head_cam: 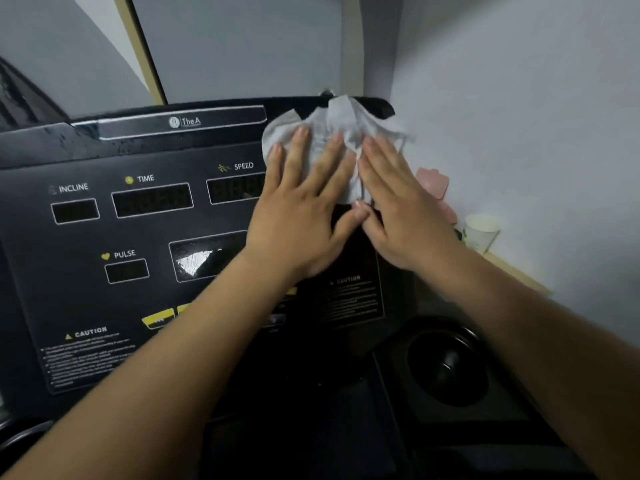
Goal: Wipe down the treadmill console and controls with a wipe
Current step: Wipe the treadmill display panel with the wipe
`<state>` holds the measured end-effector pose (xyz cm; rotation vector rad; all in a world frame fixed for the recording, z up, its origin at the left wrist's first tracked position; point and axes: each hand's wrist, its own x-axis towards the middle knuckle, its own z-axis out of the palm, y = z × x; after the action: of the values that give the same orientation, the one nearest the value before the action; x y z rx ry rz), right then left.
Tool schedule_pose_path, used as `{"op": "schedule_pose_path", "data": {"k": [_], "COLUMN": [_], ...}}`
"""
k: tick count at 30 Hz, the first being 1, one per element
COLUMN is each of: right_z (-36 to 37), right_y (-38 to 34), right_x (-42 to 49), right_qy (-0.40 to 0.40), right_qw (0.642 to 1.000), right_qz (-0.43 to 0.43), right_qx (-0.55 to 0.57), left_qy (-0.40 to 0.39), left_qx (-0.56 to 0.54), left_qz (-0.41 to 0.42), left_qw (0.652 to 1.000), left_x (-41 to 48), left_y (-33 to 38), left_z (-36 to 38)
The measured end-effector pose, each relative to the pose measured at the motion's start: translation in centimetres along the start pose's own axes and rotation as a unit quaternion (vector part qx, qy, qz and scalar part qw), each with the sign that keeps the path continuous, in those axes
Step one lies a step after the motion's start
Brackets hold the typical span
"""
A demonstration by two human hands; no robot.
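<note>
Both hands lie flat on the wipe (341,114), at the upper right of the treadmill console (69,282), near its top edge. The left hand (298,220) has straight, spread fingers pressing the wipe's left half. The right hand (408,220) has straight fingers on the right half. Thumbs meet or nearly meet below the wipe. Neither hand curls round it: palms down, nothing pinched.

Handling: the wipe is grey-white, thin and crumpled, bunched up between the hands, with loose edges at top and right. Likely very light and limp, no stiffness. Can't tell if it is damp. It will probably ruck up and slip under flat fingers, so press through the middle with spread fingers, or pinch a folded wad. It could tear if snagged. The console face looks hard and glossy.

Writing: the logo strip (185,121) reads "The A" beside a round badge; the smaller line is unreadable. INCLINE label (73,187), TIME label (145,178), SPEED label (243,165) and PULSE label (124,253) each sit over a dark display; the left hand partly hides the SPEED one. Left CAUTION panel (90,331) and right CAUTION panel (348,279): fine print too blurred. Yellow buttons (157,318) by the left forearm: markings unreadable.

Off task: cup holder (446,368), paper cup (481,232).
</note>
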<state>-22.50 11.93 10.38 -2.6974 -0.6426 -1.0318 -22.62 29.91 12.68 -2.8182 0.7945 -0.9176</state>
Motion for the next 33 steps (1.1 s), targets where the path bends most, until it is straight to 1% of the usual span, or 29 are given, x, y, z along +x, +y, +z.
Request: {"op": "schedule_pose_path", "data": {"k": [4,8,11,16,22,24,26,29,33], "right_z": [-1.3,-0.8,-0.3,-1.2,0.2,1.0,1.7,2.8,4.6], "right_y": [0.5,-0.3,-1.0,-2.8,-8.8,-11.0,-13.3,-17.1,-22.3], "right_x": [3.7,1.9,0.4,3.8,7.5,8.5,9.4,10.9,13.0], "right_qy": [0.013,0.017,0.006,-0.008,-0.017,-0.02,-0.031,-0.037,-0.04], "right_qw": [1.0,1.0,1.0,1.0,0.999,0.999,0.997,0.993,0.989], "right_qz": [0.001,0.005,0.014,0.008,-0.037,-0.043,-0.068,-0.106,-0.137], "right_qx": [-0.006,-0.002,-0.012,-0.012,0.005,-0.011,-0.026,-0.022,-0.03], "left_qy": [0.009,-0.001,-0.011,0.009,0.041,0.041,0.041,0.039,0.046], "left_qx": [0.003,-0.008,-0.009,0.002,0.003,0.006,0.002,0.001,0.004], "left_qz": [-0.009,-0.005,0.0,-0.01,-0.079,-0.09,-0.108,-0.137,-0.176], "left_qw": [1.0,1.0,1.0,1.0,0.996,0.995,0.993,0.99,0.983], "left_x": [2.8,0.1,-2.7,-1.4,-4.6,-6.1,-7.7,-10.0,-13.2], "left_y": [-1.5,-1.0,-1.3,-3.5,-9.8,-12.2,-14.4,-17.6,-21.5], "left_z": [-1.5,-1.0,-0.2,-1.4,-2.5,-2.9,-3.5,-4.1,-4.5]}}
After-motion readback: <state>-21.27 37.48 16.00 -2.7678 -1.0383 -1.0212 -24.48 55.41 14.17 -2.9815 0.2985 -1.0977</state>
